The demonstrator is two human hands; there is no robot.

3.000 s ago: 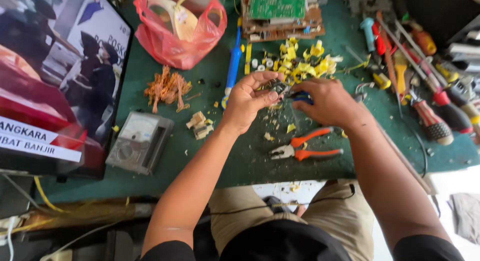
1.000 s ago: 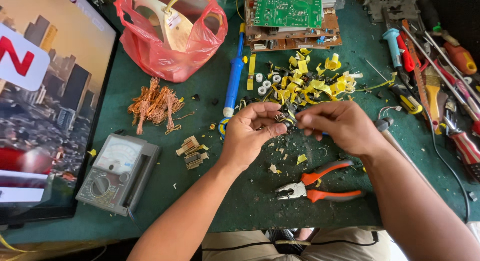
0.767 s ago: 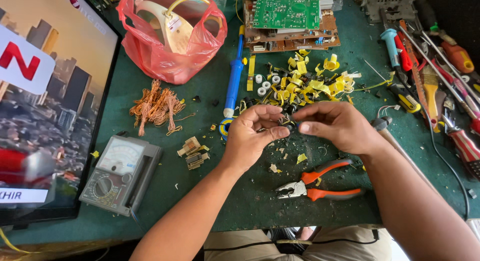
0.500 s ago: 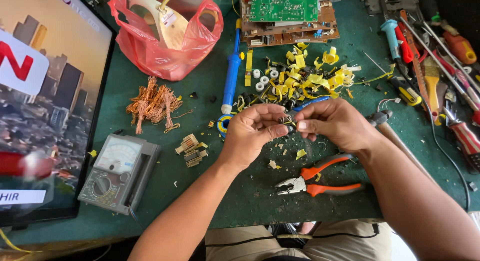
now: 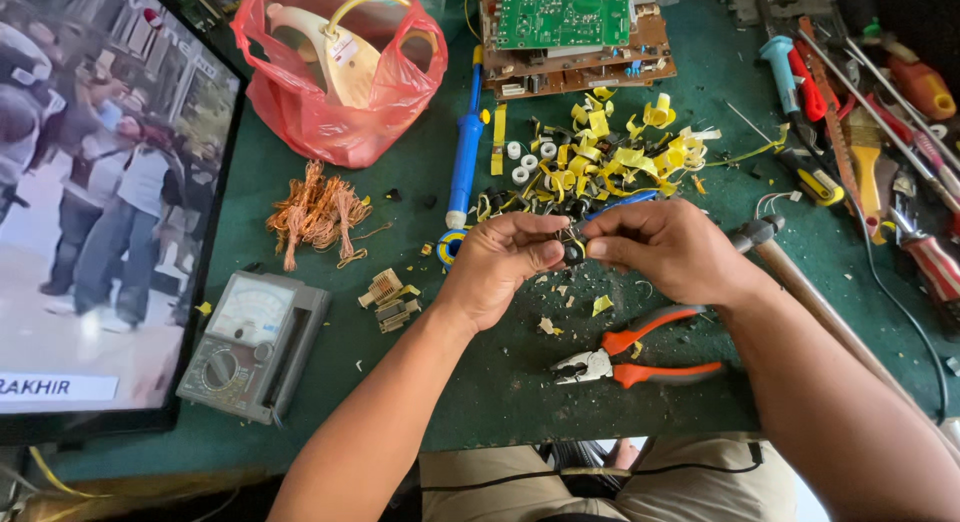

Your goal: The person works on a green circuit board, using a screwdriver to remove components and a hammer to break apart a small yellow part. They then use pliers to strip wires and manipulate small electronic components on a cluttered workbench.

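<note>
My left hand (image 5: 497, 269) and my right hand (image 5: 668, 248) meet fingertip to fingertip above the green mat (image 5: 480, 402). Between them they pinch a small dark component (image 5: 572, 250) with a bit of yellow tape on it. My left thumb and fingers close around the component from the left. My right hand also grips a thin blue-handled tool (image 5: 622, 200), whose tip points at the component. The hands hide most of the part.
Orange-handled pliers (image 5: 640, 358) lie just below my hands. Yellow tape scraps (image 5: 620, 152), a blue soldering tool (image 5: 465, 162) and circuit boards (image 5: 570, 32) are behind. A copper wire bundle (image 5: 318, 212), multimeter (image 5: 255, 342), red bag (image 5: 340, 82) and screen (image 5: 90, 202) sit left; screwdrivers (image 5: 880, 132) lie right.
My hands have stayed joined on the small component, with the fingers shifting slightly. The view has moved a little, and the picture on the screen has changed.
</note>
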